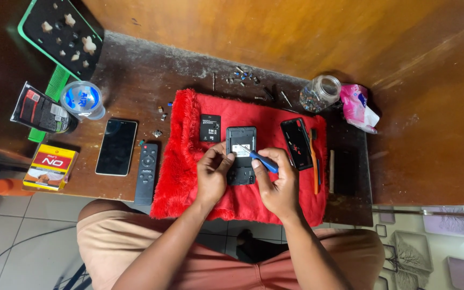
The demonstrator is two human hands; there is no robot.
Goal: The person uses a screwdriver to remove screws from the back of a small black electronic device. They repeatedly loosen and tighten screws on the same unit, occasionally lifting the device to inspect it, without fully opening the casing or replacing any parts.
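Observation:
An opened black phone [241,138] lies back-up on a red fluffy cloth [186,161], its insides showing. My left hand [213,172] steadies the phone's left edge with fingers on it. In my right hand [276,182] is a blue-handled screwdriver [259,159], its tip resting on the phone's middle. A flat black battery [210,128] lies just left of the phone. A black back cover [296,143] lies to the right.
On the dark table [135,80] left of the cloth sit a black remote [146,173], a smartphone [116,146], a yellow-red box [51,166], a plastic cup [82,99] and a dark packet [40,109]. Loose screws [241,75], a glass jar [319,93] and a pink packet [359,107] are behind. An orange tool [314,161] lies at right.

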